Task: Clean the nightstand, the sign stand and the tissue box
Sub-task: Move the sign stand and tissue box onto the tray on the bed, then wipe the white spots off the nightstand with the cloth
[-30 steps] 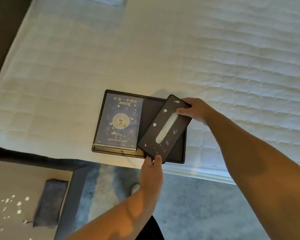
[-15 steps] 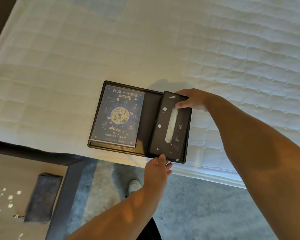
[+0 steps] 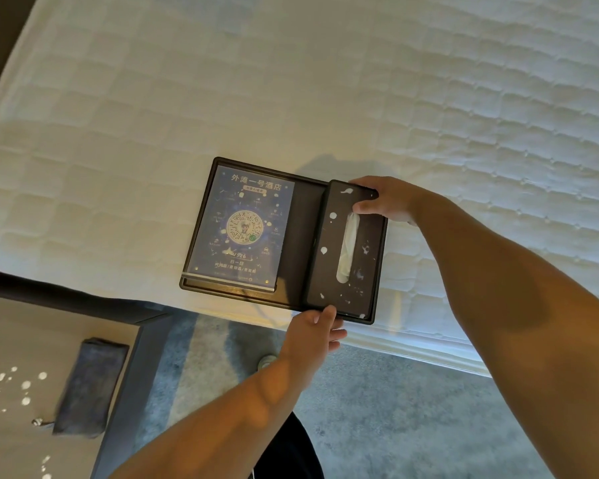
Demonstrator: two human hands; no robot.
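Two hands frame what I see: my right hand (image 3: 384, 202) curls closed over the far end of the flat, matte-black tissue box (image 3: 346, 250), speckled white; my left hand (image 3: 315, 330), fingers loosely spread, touches its near edge. The box lies in a dark rectangular tray (image 3: 308, 236) beside the glossy blue sign stand (image 3: 242, 229), on the quilted mattress (image 3: 291, 98).

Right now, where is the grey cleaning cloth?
In the head view's lower left, the folded grey cloth lies on the nightstand near its right edge, beside white specks, away from both hands.
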